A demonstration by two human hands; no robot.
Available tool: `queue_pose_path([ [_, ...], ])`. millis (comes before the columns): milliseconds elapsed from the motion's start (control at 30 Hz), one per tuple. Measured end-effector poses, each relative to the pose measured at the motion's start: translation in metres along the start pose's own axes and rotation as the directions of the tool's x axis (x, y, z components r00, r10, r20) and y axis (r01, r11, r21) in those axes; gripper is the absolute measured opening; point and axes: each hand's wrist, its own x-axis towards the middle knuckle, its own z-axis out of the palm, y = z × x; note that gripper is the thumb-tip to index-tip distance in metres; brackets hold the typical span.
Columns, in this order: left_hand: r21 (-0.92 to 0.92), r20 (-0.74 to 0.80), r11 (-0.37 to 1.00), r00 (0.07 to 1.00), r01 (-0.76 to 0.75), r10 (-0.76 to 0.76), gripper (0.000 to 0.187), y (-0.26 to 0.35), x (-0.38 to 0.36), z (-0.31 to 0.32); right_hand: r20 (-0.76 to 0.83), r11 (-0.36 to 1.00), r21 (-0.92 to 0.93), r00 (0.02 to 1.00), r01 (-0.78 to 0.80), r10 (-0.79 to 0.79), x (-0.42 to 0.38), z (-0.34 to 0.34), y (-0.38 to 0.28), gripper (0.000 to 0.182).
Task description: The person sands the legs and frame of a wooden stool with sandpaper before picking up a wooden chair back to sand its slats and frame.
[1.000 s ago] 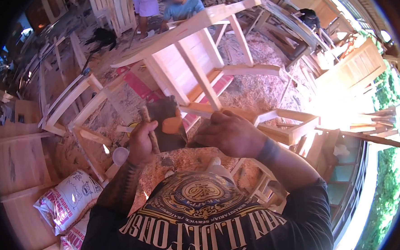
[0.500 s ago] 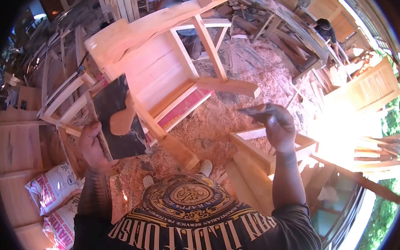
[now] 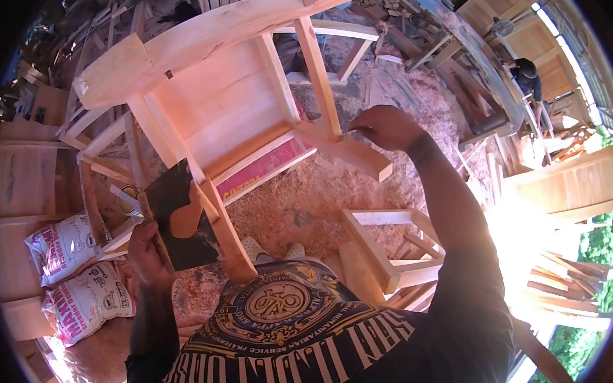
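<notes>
My left hand (image 3: 151, 254) grips the edge of a dark flat board (image 3: 164, 192), which carries a smooth lump of orange-brown putty (image 3: 186, 218). Fingers bent downward, my right hand (image 3: 387, 126) is closed on a thin dark scraper, mostly hidden, at the joint where an upright meets the arm of a bare wooden chair (image 3: 343, 150). The chair lies tipped in front of me, its wide seat panel (image 3: 220, 111) facing up. The board overlaps one of the chair's near rails in view.
Below the chair is a red printed box (image 3: 269, 169). Wooden frames stand left and right (image 3: 387, 248). Printed sacks (image 3: 86, 298) lie at lower left. Wood shavings (image 3: 306, 205) cover the floor. A person (image 3: 527, 78) bends by a workbench (image 3: 466, 54) at far right.
My right hand has moved left and up from beside the chair to its arm joint. My left hand still holds the board, now lower in view. The view has shifted.
</notes>
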Motion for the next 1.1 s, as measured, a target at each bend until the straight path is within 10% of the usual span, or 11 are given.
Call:
queue_pose_path([
  [300, 0.116, -0.124, 0.985, 0.982, -0.125, 0.139, 0.055, -0.022, -0.002, 0.007, 0.236, 0.992, -0.099, 0.971, 0.074, -0.048, 0.027, 0.006, 0.015, 0.024],
  [600, 0.159, -0.38, 0.951, 0.872, -0.267, 0.308, 0.056, -0.091, -0.037, 0.036, 0.207, 0.879, -0.072, 0.869, 0.471, -0.449, 0.022, 0.025, 0.047, 0.034],
  [900, 0.139, -0.371, 0.948, 0.872, -0.288, 0.319, 0.063, -0.131, -0.021, 0.105, 0.717, 0.951, 0.136, 0.635, 0.277, -0.288, 0.108, 0.015, 0.051, 0.038],
  [1100, -0.024, -0.302, 0.975, 0.931, -0.222, 0.205, 0.06, -0.165, 0.006, 0.118, 0.655, 0.956, 0.086, 0.708, 0.28, -0.266, 0.073, -0.012, 0.036, 0.041],
])
